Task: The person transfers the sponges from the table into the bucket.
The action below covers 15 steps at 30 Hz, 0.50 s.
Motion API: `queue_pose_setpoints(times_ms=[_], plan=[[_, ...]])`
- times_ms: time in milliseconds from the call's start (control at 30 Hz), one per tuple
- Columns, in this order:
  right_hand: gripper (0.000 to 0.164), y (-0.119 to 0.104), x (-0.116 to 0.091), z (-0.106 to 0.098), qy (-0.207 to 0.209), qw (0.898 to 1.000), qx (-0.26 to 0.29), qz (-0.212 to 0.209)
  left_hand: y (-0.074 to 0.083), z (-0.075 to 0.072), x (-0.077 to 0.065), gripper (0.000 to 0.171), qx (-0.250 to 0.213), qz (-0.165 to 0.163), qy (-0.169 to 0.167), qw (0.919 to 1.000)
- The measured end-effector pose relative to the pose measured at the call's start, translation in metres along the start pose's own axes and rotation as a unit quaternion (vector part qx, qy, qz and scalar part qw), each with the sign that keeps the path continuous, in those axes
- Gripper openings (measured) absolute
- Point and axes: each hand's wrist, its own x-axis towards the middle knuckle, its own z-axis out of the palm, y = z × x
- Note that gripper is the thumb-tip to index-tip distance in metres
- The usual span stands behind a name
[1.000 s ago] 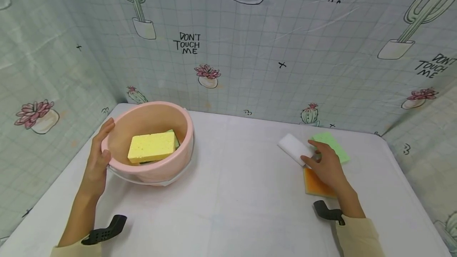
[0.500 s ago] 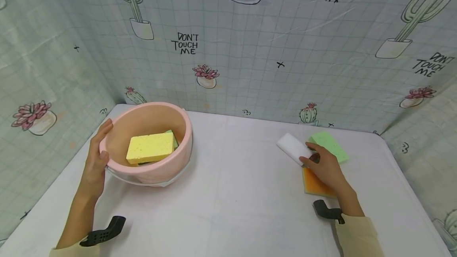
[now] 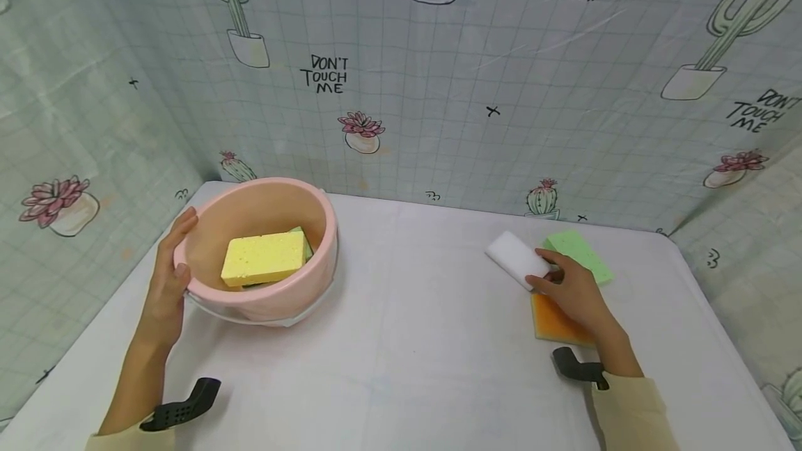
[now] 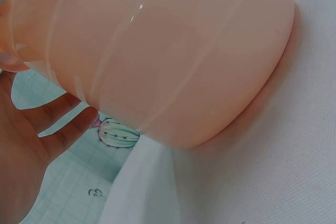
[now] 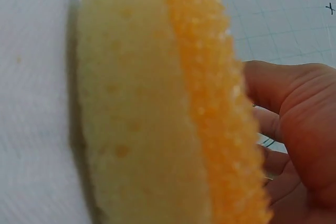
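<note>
A pink bucket [image 3: 301, 289] stands at the left, holding a yellow sponge [image 3: 266, 258] with part of a green sponge [image 3: 305, 242] behind it. My left hand [image 3: 166, 291] rests against the bucket's left side at the rim; in the left wrist view its fingers [image 4: 71, 129] look straight against the wall. At the right, my right hand [image 3: 576, 291] pinches the near end of a white sponge [image 3: 512, 256] between thumb and fingers. Under this hand lies an orange-topped sponge [image 3: 554, 321], large in the right wrist view. A light green sponge [image 3: 579, 256] lies just behind the hand.
A white cloth [image 3: 401, 339] covers the table. Grid-patterned fabric [image 3: 426, 89] printed with cacti hangs behind and at both sides. The bucket's pale handle [image 3: 291, 322] hangs down along its front. Both wrists carry black camera mounts [image 3: 188, 406].
My right thumb and fingers have closed slightly onto the white sponge's end. The left hand keeps its place on the bucket.
</note>
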Motion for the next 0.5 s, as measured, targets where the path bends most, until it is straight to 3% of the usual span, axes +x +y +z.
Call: queue_pose_setpoints(times_ms=[133, 500], plan=[[0.066, 0.0012, 0.001, 0.0006, 0.006, 1.0, 0.005, -0.005, 0.0016, -0.0007, -0.0008, 0.06, 0.02, 0.0, 0.001, 0.9998], [0.046, 0.0047, -0.0011, 0.002, 0.047, 0.998, 0.021, -0.046, -0.0001, -0.0001, -0.0004, 0.06, 0.012, 0.005, 0.003, 0.9999]])
